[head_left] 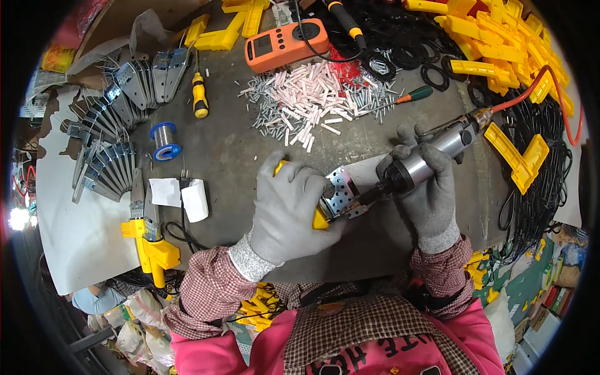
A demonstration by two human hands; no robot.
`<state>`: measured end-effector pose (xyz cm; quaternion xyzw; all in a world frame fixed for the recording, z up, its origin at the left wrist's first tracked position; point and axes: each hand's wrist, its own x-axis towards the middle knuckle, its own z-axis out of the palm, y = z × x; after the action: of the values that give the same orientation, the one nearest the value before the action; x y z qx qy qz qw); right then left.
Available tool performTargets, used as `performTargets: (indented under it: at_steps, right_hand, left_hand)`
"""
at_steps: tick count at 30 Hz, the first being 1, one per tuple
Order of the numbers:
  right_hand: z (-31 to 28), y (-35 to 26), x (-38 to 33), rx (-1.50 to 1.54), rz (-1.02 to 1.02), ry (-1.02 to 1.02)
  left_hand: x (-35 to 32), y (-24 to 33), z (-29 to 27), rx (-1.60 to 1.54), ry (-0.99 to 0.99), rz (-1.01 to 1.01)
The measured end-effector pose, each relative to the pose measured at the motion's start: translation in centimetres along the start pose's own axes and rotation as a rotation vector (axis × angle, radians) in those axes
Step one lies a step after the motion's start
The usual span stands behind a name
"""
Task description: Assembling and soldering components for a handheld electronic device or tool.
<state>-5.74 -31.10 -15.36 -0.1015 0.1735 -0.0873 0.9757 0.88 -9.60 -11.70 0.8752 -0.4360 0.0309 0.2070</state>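
Checked apron, worn over a pink top, occupies the near edge of the view. Both hands are gloved in grey above checked sleeves. Fingers of the left hand are clamped around a yellow plastic housing, located over the near-middle part of the tabletop. A perforated metal plate sits at the right of this housing. Fingers of the right hand are closed around a silver-bodied power screwdriver, tilted, its black nose pointing down-left at the plate; contact of the tip cannot be determined. A red hose runs from its rear end.

Beyond the hands lie a mixed heap of grey screws and pale pegs, with a green-handled screwdriver at its right and an orange multimeter at its far side. To the left are a solder wire spool, a yellow-and-black screwdriver and fanned rows of flat grey blades. Loose yellow housings are piled at far right; black cables lie bundled nearer.
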Motion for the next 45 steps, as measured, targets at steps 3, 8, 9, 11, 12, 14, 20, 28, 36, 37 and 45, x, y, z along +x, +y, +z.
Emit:
performTargets:
  at_steps: [3, 8, 9, 11, 12, 14, 20, 28, 36, 37, 45]
  right_hand:
    - [-1.1, 0.5, 0.1, 0.046, 0.024, -0.038]
    - [-0.1, 1.2, -1.3, -0.158, 0.001, -0.117]
    - [-0.2, 1.1, -1.5, -0.296, 0.000, -0.174]
    - [1.0, 1.4, -1.7, -0.298, -0.033, -0.181]
    - [1.4, 1.4, -1.8, -0.302, -0.070, -0.185]
    - [1.3, 0.9, -1.9, -0.224, -0.079, -0.260]
    - [2.0, 0.7, -0.6, -0.362, -0.197, -0.119]
    - [1.8, 2.1, 0.0, -0.623, -0.397, -0.299]
    - [-1.2, 0.2, 1.1, -0.797, -0.191, -0.157]
    - [-0.3, 0.6, 1.0, -0.798, -0.198, -0.138]
    - [3.9, 1.8, 0.6, -0.304, 0.022, -0.136]
  left_hand:
    - [0.2, 0.2, 0.1, 0.024, -0.005, 0.007]
    - [0.3, 0.3, 0.0, 0.058, -0.033, 0.006]
    - [0.3, 0.4, 0.0, 0.053, -0.027, 0.017]
    - [0.3, 0.4, 0.0, 0.051, -0.022, 0.029]
    - [0.3, 0.3, 0.0, 0.052, -0.014, 0.042]
    - [0.4, 0.5, -0.1, 0.053, -0.006, 0.060]
    - [0.7, 0.2, 0.1, -0.078, -0.080, -0.159]
    - [0.9, 0.2, -0.2, -0.114, 0.030, -0.170]
    - [1.0, 0.0, 0.0, -0.120, 0.106, -0.040]
    - [1.0, 0.0, 0.1, -0.125, 0.156, -0.043]
    - [0.7, -0.3, -0.1, -0.117, 0.171, 0.085]
